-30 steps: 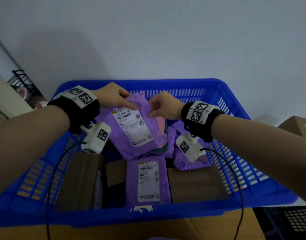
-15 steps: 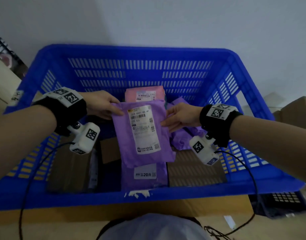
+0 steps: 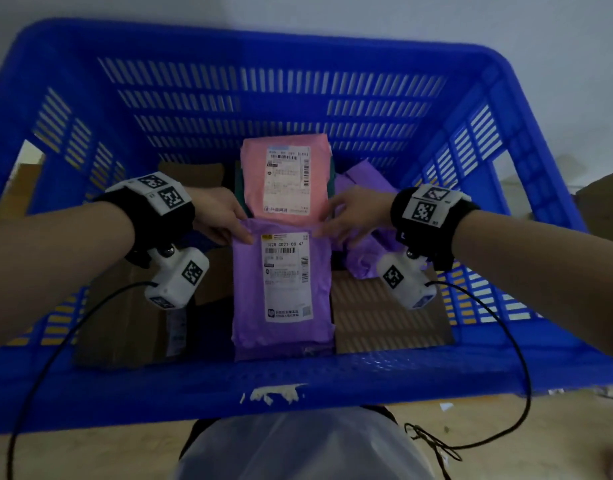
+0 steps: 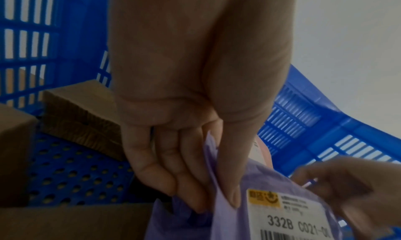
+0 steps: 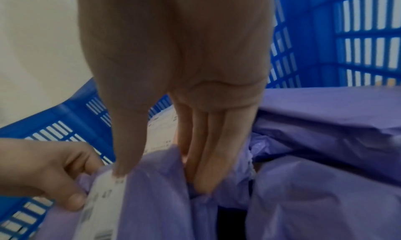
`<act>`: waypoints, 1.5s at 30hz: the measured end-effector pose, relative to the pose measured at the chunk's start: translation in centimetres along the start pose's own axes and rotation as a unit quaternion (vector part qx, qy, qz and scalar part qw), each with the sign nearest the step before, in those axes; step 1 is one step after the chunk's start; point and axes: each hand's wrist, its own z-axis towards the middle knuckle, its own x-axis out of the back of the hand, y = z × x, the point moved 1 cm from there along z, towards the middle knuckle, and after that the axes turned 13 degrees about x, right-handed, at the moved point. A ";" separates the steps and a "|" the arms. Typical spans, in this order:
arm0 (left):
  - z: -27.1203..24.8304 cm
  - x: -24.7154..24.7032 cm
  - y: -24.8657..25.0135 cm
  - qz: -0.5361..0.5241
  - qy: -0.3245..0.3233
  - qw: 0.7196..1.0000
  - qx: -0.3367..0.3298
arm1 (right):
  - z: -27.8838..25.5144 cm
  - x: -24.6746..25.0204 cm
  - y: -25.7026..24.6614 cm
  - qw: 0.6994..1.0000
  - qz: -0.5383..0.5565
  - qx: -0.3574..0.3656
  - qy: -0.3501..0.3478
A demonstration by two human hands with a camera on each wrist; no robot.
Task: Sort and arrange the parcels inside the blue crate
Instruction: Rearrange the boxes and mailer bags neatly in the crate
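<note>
- Purple parcel [image 3: 282, 282] lies flat in the middle of the blue crate [image 3: 298, 389], label up, held at its far corners by both hands.
- Left hand [image 3: 217, 216] pinches the far left corner, thumb on top beside the label and fingers [image 4: 165, 166] tucked under the plastic.
- Right hand [image 3: 353, 216] pinches the far right corner the same way, thumb on top and fingers [image 5: 208, 158] beneath the edge.
- Just under its near end, the edge of another purple bag [image 3: 284, 353] shows.
- Just beyond the hands lies a pink parcel [image 3: 286, 178] with a white label, touching the far edge of the held one.
- To the right sits a heap of crumpled purple bags [image 3: 367, 251], close beside the right hand.
- A brown cardboard box [image 3: 125, 317] lies on the left of the crate floor, another brown box [image 3: 384, 317] on the right.
- Outside the near rim, a wooden floor [image 3: 90, 455] shows.
</note>
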 end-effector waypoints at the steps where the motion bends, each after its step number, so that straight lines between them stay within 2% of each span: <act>1: 0.1 -0.1 0.2 0.001 0.003 1.000 0.003 | 0.4 0.2 -0.1 0.999 -0.006 0.015 0.029; 3: 0.3 -0.4 0.4 0.007 0.003 1.000 0.007 | 1.0 -0.1 0.0 0.998 -0.028 0.026 0.040; 7: 1.1 -1.8 0.6 0.006 0.007 1.000 0.016 | 1.9 -1.4 0.8 0.998 -0.070 0.006 -0.001; 10: 1.3 -2.3 0.4 0.006 0.018 0.999 0.044 | 2.2 -1.7 0.9 0.997 -0.082 0.003 -0.005; 14: -0.3 -0.2 0.5 0.040 0.016 0.995 0.087 | 0.8 0.4 0.4 0.994 -0.104 0.005 0.017; 17: -2.0 1.6 1.2 0.051 0.043 0.996 0.059 | -1.1 3.3 0.6 0.991 -0.118 -0.016 0.053; 20: -3.5 1.2 3.1 -0.064 -0.018 0.998 -0.011 | -3.4 6.0 1.7 0.988 -0.074 -0.082 0.111; 23: -4.5 -0.5 5.5 -0.156 -0.105 0.981 -0.044 | -6.1 7.5 3.5 0.978 -0.035 -0.168 0.118; 26: -4.5 -3.3 7.3 -0.157 -0.204 0.966 -0.035 | -7.6 7.3 5.7 0.966 -0.032 -0.244 0.076; 29: -4.2 -6.6 8.5 -0.131 -0.251 0.959 -0.020 | -8.4 5.8 7.8 0.952 -0.067 -0.297 -0.020; 36: -2.6 -10.4 9.2 -0.075 -0.242 0.966 0.047 | -8.3 2.8 7.4 0.943 -0.137 -0.288 -0.091; 38: -2.0 -11.1 9.0 -0.065 -0.239 0.967 0.061 | -8.6 2.4 6.8 0.943 -0.157 -0.278 -0.087; 45: -0.1 -12.1 9.2 -0.080 -0.229 0.964 0.111 | -9.2 1.3 6.7 0.954 -0.093 -0.280 -0.048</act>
